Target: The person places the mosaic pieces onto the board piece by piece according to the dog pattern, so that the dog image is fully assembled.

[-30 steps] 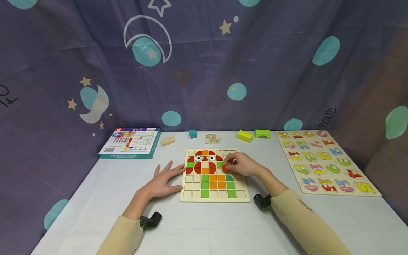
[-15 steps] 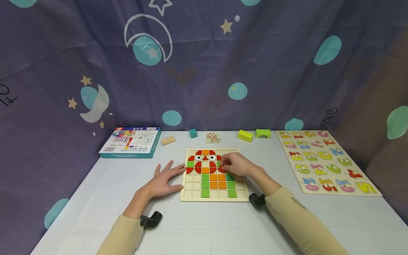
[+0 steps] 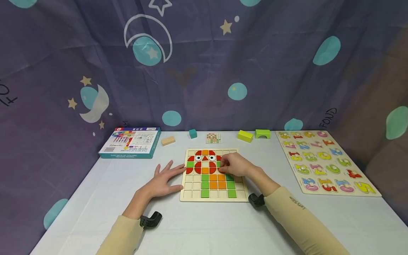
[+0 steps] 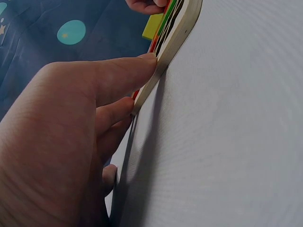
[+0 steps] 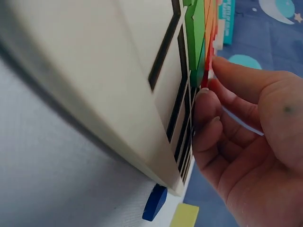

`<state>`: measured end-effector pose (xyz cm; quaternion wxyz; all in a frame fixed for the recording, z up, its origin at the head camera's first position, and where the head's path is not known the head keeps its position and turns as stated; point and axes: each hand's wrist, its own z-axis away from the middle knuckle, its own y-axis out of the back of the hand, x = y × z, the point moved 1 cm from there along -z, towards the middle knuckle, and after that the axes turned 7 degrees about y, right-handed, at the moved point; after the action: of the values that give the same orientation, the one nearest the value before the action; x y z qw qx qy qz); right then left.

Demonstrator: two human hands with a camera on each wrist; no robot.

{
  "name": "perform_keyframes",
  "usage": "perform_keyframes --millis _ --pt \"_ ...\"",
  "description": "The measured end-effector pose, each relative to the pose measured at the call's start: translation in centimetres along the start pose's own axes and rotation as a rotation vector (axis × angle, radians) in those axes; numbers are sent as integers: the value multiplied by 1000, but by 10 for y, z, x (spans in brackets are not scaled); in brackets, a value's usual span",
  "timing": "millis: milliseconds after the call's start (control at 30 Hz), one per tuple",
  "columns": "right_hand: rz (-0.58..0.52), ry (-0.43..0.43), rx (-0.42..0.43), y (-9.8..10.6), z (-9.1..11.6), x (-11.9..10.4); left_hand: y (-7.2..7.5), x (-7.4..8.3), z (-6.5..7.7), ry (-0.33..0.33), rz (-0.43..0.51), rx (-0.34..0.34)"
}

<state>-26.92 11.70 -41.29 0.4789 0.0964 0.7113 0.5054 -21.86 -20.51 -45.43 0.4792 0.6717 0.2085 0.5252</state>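
Note:
A wooden grid board [image 3: 191, 194] carries red, orange and green tiles, set out like an owl with two eye tiles. My right hand [image 3: 236, 164] is over the board's right half, pinching a red rounded tile [image 5: 207, 78] between thumb and fingers, at the cell beside the lower green tile. A dark green quarter-round tile [image 3: 229, 177] lies just below it, partly covered by the hand. With fingers spread, my left hand [image 3: 162, 181] touches the board's left edge; in the left wrist view its thumb [image 4: 128, 78] lies along that edge.
Behind the board stand a small pattern card [image 3: 213, 138], a teal cube [image 3: 192, 133], a plain wooden block [image 3: 168, 141], a yellow-green block [image 3: 244, 136] and a green arch [image 3: 262, 133]. A box [image 3: 132, 143] lies left, a number puzzle [image 3: 322, 159] right. A dark blue piece [image 5: 155, 203] sits by the board's corner.
My right hand has moved slightly left, bringing the red tile from above the board down to the cell under the right green tile. The left hand has stayed put.

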Motion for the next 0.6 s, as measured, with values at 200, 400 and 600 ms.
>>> perform_keyframes --millis 200,400,600 --pt "36 -25 -15 -1 -3 0 0 -2 0 2 -3 -1" --pt "45 -34 -21 -1 -4 -1 0 -2 -1 10 -12 -4" --pt "62 -23 -16 -1 -3 -1 -1 -3 -2 8 -15 -9"
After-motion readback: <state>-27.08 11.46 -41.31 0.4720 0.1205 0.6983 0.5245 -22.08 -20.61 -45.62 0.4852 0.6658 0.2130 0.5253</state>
